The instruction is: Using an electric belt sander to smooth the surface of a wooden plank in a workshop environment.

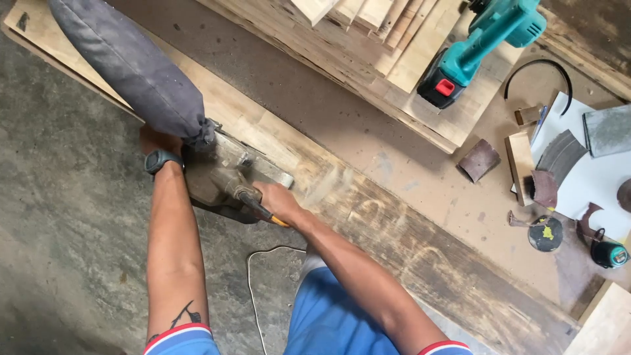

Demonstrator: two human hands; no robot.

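A dusty grey belt sander (227,174) with a dark cloth dust bag (135,66) rests on a long wooden plank (394,223) that runs diagonally across the floor. My right hand (279,200) grips the sander's rear handle, which has a yellow end. My left hand (158,141), with a black wristwatch, holds the sander's front part and is partly hidden behind the dust bag. The plank is pale and freshly sanded near the sander, darker toward the lower right.
A teal cordless power tool (490,39) lies on stacked wood pieces (388,39) at the top. Sandpaper scraps (480,160), a small wood block (520,161), a tape measure (610,254) and white paper (591,184) lie at right. A white cord (253,283) trails on the concrete floor.
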